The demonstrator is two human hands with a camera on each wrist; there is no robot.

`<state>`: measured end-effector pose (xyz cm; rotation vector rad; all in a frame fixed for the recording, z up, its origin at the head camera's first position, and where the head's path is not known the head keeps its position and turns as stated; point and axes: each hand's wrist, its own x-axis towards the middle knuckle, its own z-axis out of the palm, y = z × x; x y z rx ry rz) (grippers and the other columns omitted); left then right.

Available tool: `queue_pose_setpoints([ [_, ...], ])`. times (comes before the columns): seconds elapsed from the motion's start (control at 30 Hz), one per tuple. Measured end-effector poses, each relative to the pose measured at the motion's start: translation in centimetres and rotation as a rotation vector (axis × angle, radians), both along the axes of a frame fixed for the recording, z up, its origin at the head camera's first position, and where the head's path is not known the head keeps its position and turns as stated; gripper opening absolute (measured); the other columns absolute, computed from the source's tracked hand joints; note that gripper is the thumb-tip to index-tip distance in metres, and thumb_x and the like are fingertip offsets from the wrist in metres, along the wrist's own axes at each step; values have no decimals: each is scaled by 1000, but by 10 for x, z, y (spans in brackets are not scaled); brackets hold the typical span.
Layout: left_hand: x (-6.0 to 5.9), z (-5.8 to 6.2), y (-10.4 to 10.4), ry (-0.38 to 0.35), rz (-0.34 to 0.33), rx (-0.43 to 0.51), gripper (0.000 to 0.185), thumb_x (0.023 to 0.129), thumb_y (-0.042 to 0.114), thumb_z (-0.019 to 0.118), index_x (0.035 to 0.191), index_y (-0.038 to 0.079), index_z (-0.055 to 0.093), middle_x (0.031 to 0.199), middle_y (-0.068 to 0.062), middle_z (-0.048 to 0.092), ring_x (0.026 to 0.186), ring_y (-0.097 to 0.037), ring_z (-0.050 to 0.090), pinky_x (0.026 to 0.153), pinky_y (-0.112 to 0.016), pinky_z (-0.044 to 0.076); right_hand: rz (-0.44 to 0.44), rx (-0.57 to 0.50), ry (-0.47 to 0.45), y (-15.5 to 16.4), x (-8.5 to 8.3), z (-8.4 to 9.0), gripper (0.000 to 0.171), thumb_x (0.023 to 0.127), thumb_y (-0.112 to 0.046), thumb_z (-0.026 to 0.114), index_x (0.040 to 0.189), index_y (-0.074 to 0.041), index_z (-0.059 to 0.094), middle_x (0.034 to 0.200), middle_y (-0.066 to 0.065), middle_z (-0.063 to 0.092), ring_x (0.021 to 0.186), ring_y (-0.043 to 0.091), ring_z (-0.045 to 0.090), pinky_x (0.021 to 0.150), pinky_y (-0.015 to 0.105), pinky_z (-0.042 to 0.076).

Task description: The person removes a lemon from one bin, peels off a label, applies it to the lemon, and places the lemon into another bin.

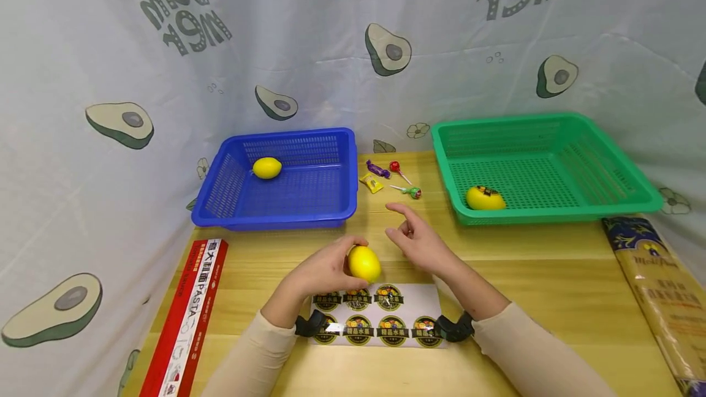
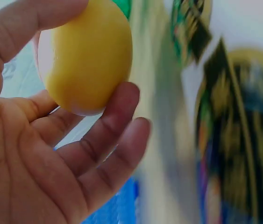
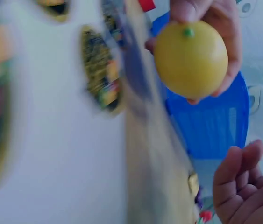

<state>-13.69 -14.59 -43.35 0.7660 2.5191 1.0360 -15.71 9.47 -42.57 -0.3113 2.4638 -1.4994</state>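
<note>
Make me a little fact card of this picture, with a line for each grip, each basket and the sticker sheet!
Left grip: holds a lemon, no label showing
Right grip: holds nothing
Blue basket: one lemon, no label showing
Green basket: one lemon with a label
Sticker sheet: seven stickers showing, blank top-right spot
Between baskets: red lollipop, green lollipop, purple candy, yellow candy
Far left: red PASTA box
Far right: golden packet

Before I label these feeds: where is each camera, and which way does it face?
Head: head-worn, facing forward and down at blue basket and green basket; left hand, right hand show.
Left wrist: on that wrist, facing the held lemon; left hand shows.
Right wrist: on that wrist, facing that lemon; both hands show.
Wrist views share lemon and sticker sheet.
</note>
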Motion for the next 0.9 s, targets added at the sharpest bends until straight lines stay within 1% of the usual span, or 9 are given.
queue_pose_setpoints([
  [0.1,-7,-6,15,33,10,-31,72,81,33,85,141,10,52,132,-5,62,110,-19,62,98,-38,52,22,55,-18,15,12,-8,51,103,-21,60,149,-9,43,84,7,56,64,18,48,55,26,41],
  [0.17,-11,-10,25,49,52,-43,71,82,37,85,140,12,53,132,-5,62,110,-19,62,98,-38,52,36,88,-36,23,19,-11,44,102,-20,61,141,-5,48,83,6,56,64,17,48,55,25,42],
  [0.23,-12,-15,33,63,117,-41,70,82,41,84,139,13,54,135,-6,61,112,-20,62,97,-39,53,71,120,-51,29,27,-10,31,101,-21,62,127,-6,55,79,4,55,63,15,48,54,25,41],
  [0.3,-13,-20,38,71,181,-22,70,82,44,84,139,14,55,136,-7,60,112,-21,62,97,-40,53,144,150,-56,32,34,-8,20,100,-23,64,114,-9,59,76,2,53,62,14,48,54,24,40],
  [0.4,-13,-26,41,91,240,4,70,83,46,83,138,15,55,136,-8,58,111,-23,62,96,-41,53,293,194,-53,33,38,-5,14,99,-27,67,105,-14,64,74,-2,54,63,10,48,55,23,39],
  [0.5,-14,-30,41,93,243,16,70,83,46,83,139,15,55,132,-7,58,109,-22,62,95,-41,53,401,215,-30,29,38,-8,19,96,-27,71,109,-14,66,75,-5,56,63,7,49,57,22,39],
  [0.63,-13,-35,40,78,223,36,70,83,42,84,140,15,54,132,-8,58,112,-22,61,97,-42,53,462,227,2,25,39,-18,26,93,-23,74,116,-14,67,76,-8,56,64,3,49,59,21,41],
  [0.8,-12,-39,40,48,238,106,69,82,38,86,139,15,55,131,-10,58,114,-24,61,101,-45,50,492,266,41,25,42,-26,32,89,-20,77,120,-17,69,71,-12,54,61,0,47,58,20,41],
  [0.9,-13,-39,41,51,245,107,70,81,38,86,139,15,55,128,-10,59,112,-23,61,101,-44,50,476,282,55,26,43,-27,35,87,-19,78,121,-18,70,70,-13,53,60,0,46,57,21,41],
])
